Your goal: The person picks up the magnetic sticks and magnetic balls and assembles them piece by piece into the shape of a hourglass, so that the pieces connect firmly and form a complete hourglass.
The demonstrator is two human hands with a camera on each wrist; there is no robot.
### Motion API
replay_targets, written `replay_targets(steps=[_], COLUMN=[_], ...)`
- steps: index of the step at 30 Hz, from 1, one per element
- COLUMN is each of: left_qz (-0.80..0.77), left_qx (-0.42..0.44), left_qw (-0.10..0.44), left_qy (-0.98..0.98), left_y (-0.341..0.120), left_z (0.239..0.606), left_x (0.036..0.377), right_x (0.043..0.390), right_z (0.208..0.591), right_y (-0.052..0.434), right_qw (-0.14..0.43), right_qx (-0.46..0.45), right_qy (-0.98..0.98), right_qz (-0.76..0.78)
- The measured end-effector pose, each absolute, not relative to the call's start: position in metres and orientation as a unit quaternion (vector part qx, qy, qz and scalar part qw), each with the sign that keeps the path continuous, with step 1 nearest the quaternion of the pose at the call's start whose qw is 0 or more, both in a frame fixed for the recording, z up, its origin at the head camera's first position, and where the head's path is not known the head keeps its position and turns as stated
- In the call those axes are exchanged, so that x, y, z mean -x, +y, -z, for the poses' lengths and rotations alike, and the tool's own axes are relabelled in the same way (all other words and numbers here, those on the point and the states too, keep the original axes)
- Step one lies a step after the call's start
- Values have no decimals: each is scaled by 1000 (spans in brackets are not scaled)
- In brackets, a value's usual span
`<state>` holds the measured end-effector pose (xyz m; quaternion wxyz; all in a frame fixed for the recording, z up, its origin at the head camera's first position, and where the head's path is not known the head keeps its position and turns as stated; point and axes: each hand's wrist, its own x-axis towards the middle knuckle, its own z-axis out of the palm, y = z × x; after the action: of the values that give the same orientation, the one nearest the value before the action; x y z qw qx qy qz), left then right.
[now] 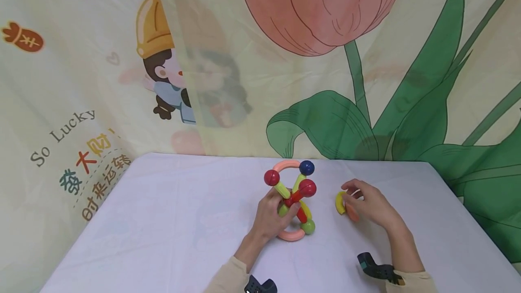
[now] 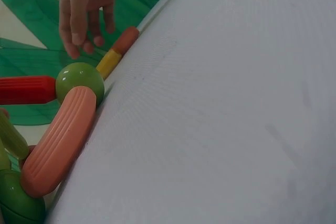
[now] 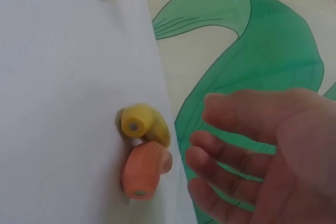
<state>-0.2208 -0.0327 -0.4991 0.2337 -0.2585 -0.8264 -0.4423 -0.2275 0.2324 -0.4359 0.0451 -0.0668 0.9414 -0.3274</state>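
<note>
Two hands over white table (image 1: 171,220). Left hand (image 1: 272,214) wrapped round stick-and-ball toy structure (image 1: 294,196) at table centre, fingers curled on its rods. Right hand (image 1: 368,203) loosely spread, gripping nothing, fingertips just beside yellow curved piece (image 3: 144,123) and orange curved piece (image 3: 144,174), both flat on table.

My left hand (image 1: 273,215) covers the middle of the toy (image 1: 294,202), so my grip on its rods stays hidden. My right hand (image 1: 368,205) hides part of the yellow curve (image 1: 339,203) and orange piece (image 1: 352,214). The left wrist view cuts off the toy's lower ball (image 2: 18,203).
</note>
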Motion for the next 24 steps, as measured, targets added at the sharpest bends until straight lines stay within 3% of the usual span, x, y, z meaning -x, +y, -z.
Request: replay_targets(steps=[15, 24], left_qz=[449, 449], left_qx=[260, 258], left_qw=[240, 241], left_qy=[-820, -821], left_y=[-32, -32], left_z=[498, 498], left_x=[220, 220], right_x=[228, 229], right_z=[446, 450], right_y=[246, 244], right_qw=[109, 106], right_qx=[40, 9], right_qy=[937, 937], right_qz=[329, 331])
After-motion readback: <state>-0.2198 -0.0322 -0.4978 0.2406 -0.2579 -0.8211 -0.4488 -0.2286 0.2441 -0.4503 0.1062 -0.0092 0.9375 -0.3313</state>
